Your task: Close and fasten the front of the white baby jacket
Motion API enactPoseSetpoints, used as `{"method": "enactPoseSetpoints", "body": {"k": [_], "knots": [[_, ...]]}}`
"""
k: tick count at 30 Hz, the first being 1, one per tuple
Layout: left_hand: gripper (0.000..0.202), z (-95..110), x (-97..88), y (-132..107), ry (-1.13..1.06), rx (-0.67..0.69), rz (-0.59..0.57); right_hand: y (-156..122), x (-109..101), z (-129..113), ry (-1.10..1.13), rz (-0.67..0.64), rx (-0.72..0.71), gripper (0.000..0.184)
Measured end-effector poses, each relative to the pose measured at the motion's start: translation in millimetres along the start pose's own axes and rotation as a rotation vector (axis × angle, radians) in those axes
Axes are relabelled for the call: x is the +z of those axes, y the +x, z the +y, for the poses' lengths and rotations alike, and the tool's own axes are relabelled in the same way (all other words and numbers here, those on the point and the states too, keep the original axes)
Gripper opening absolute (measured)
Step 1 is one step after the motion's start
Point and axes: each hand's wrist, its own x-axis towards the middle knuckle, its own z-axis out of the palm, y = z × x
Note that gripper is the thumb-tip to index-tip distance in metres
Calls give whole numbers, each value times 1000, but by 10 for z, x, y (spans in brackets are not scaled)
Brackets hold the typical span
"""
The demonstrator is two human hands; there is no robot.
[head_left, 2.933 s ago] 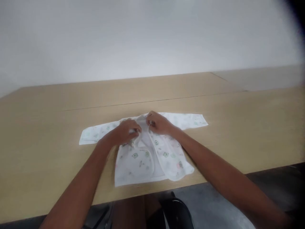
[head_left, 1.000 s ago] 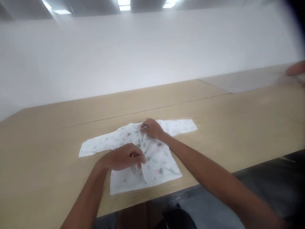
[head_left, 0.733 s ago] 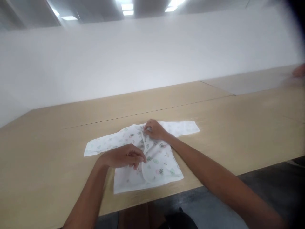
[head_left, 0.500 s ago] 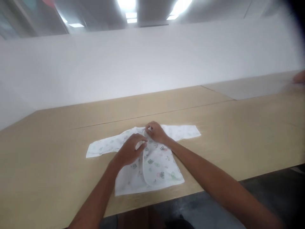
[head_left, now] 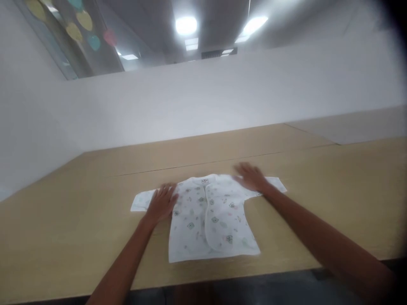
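Note:
A small white baby shirt [head_left: 219, 224] with printed figures lies flat, its long sleeves spread to both sides and its curved front edge running down the middle. A small label shows inside the neckline. My left hand [head_left: 162, 201] rests flat with fingers stretched out where the left sleeve meets the body. Over the right shoulder and sleeve is my right hand [head_left: 251, 176], its fingers spread and blurred by motion. Neither hand holds anything.
The shirt lies on a wide light wooden table [head_left: 95, 237] with a thin seam across it. A white wall [head_left: 178, 101] rises behind. Ceiling lights and colored balloon shapes [head_left: 84, 21] show above it. The table's front edge runs close to me.
My hands have moved apart from the shirt's neckline, left hand to the left and right hand to the right. Their fingers have opened. The neckline and label now show.

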Motion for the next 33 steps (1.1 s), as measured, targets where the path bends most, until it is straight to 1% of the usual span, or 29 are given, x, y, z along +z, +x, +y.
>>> {"method": "enactPoseSetpoints", "body": {"k": [2, 3, 4, 5, 6, 7, 8, 9, 10, 11, 12, 13, 14, 15, 16, 17, 19, 21, 22, 23, 24, 25, 26, 28, 31, 33], "knots": [[61, -307, -1, -127, 33, -100, -14, -33, -81, 430, -19, -46, 170, 79], [61, -424, -12, -171, 32, -129, -14, -53, -141, 598, -8, -30, 234, 78], [62, -496, -33, -195, 6, -149, -10, -75, -212, 709, 9, -18, 299, 78], [62, -508, -63, -196, -53, -156, 10, -99, -289, 748, 21, 23, 350, 78], [63, -452, -101, -173, -128, -144, 56, -125, -363, 703, 31, 87, 376, 77], [64, -329, -141, -131, -206, -114, 120, -150, -423, 575, 31, 163, 380, 77], [65, -145, -180, -75, -271, -63, 198, -173, -461, 370, 22, 263, 327, 73], [66, 82, -211, -10, -306, -6, 269, -195, -470, 107, 42, 322, 242, 70], [66, 329, -227, 56, -303, 60, 276, -215, -448, -185, 46, 313, 154, 65], [65, 570, -226, 118, -266, 141, 216, -232, -397, -476, 57, 282, 38, 62], [64, 779, -205, 174, -208, 221, 134, -248, -326, -731, 133, 206, -94, 63], [62, 935, -166, 218, -158, 277, 87, -260, -246, -920, 173, 108, -188, 69], [61, 1025, -114, 250, -125, 302, 103, -269, -171, -1024, 164, 43, -231, 73], [61, 1044, -56, 268, -103, 317, 134, -275, -111, -1030, 143, 50, -281, 75], [59, 997, 0, 272, -89, 321, 159, -278, -72, -941, 126, 22, -271, 75], [59, 895, 48, 263, -82, 310, 176, -279, -56, -770, 98, 10, -247, 74], [61, 588, 101, 214, -76, 292, 177, -287, -77, -274, 30, 7, -104, 74], [64, 240, 100, 150, -99, 285, 159, -313, -137, 243, -23, -16, 43, 74], [66, 77, 89, 123, -126, 272, 150, -334, -174, 450, -49, -5, 106, 73], [67, -68, 78, 102, -160, 254, 142, -358, -214, 604, -63, 13, 113, 71], [68, -191, 70, 90, -195, 216, 144, -384, -256, 700, -69, -2, 121, 71], [68, -286, 68, 86, -215, 186, 144, -407, -298, 741, -78, -23, 131, 70], [67, -347, 71, 88, -207, 156, 142, -427, -339, 731, -88, -46, 136, 69], [64, -367, 92, 101, -119, 106, 150, -447, -402, 590, -111, -62, 157, 66], [60, -191, 128, 108, 33, 94, 171, -429, -409, 172, -42, 37, 152, 65], [58, -40, 132, 91, 82, 79, 165, -399, -344, -170, 67, 101, 84, 68]]}}
